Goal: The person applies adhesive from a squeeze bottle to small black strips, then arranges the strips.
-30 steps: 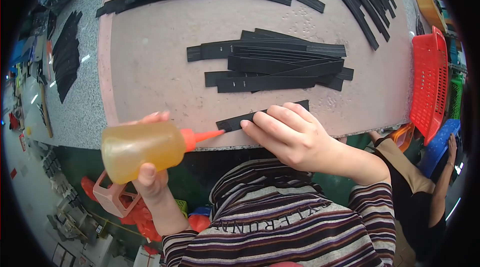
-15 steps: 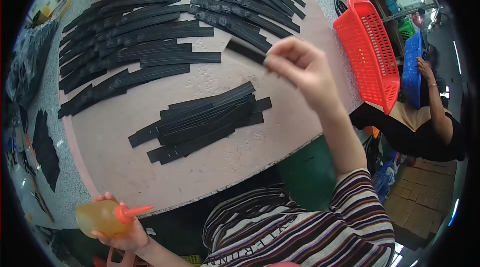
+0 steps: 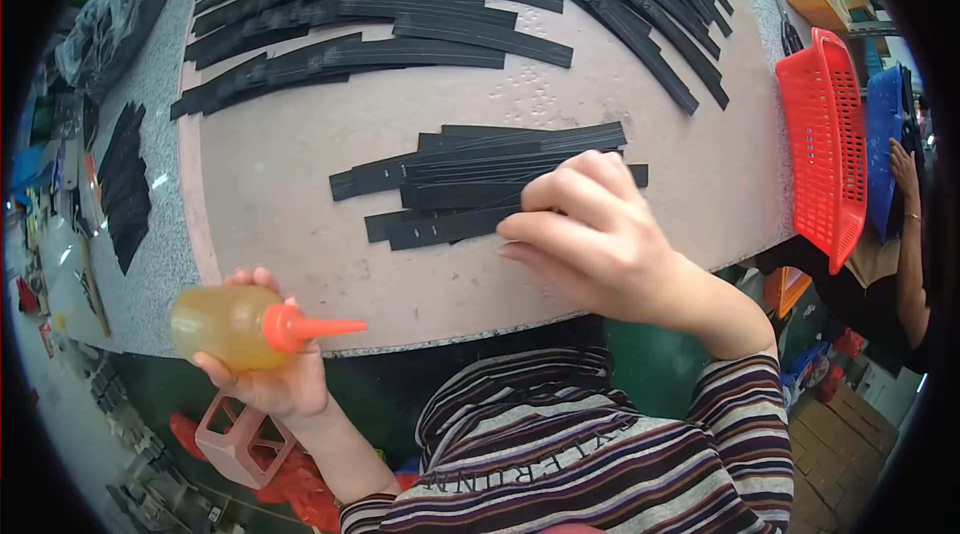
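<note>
My left hand (image 3: 270, 364) is wrapped round a squeeze bottle (image 3: 225, 326) of yellowish liquid, tilted on its side with its red nozzle pointing right. It is near the table's front edge. My right hand (image 3: 610, 239) is over the right part of a loose pile of black strips (image 3: 460, 169). Its fingers are curled in, with thumb and index finger close together beside the lower strips. The hand hides part of the pile, and whether a strip is between the fingertips does not show. Some lower strips carry small white marks.
Overlapping black strips (image 3: 380, 54) lie in rows at the back left, with another fan of strips (image 3: 640, 24) at the back right. A red basket (image 3: 825, 149) stands at the table's right edge. Beyond it, another person's hand (image 3: 903, 169) touches a blue basket (image 3: 884, 144).
My right hand has come down from mid-air to the pile; the black strip it held no longer shows in it. My left hand still holds the bottle. The view has shifted.
</note>
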`<act>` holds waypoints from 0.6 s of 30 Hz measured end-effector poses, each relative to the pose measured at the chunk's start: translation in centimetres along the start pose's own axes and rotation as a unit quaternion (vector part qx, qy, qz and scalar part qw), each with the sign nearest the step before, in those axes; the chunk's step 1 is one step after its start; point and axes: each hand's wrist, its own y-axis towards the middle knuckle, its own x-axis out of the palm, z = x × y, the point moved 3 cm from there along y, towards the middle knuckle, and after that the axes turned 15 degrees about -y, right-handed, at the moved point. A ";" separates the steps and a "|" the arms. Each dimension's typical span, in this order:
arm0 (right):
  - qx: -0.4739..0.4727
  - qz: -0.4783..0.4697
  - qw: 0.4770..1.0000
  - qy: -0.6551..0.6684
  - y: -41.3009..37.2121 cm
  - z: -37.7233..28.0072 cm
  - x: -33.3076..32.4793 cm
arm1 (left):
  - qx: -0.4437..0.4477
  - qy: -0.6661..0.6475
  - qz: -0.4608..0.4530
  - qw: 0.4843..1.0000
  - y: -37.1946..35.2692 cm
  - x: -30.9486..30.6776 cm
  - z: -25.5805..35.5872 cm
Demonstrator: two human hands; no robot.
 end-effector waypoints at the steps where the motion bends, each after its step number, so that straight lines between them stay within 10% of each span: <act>1: 0.008 -0.001 1.000 -0.002 0.5 -0.7 0.8 | -0.008 -0.009 0.007 1.000 0.1 0.1 -0.4; 5: 0.056 -0.031 0.998 -0.025 1.3 -1.4 2.6 | -0.006 0.023 -0.012 1.000 -0.8 0.3 -0.9; 10: -0.122 -0.016 0.992 -0.026 -1.5 -2.9 1.8 | 0.009 0.096 -0.032 0.995 -1.9 0.0 0.6; 18: -0.109 -0.023 0.991 -0.076 -3.5 -5.0 3.0 | 0.074 0.501 0.005 0.862 -1.3 1.2 -2.1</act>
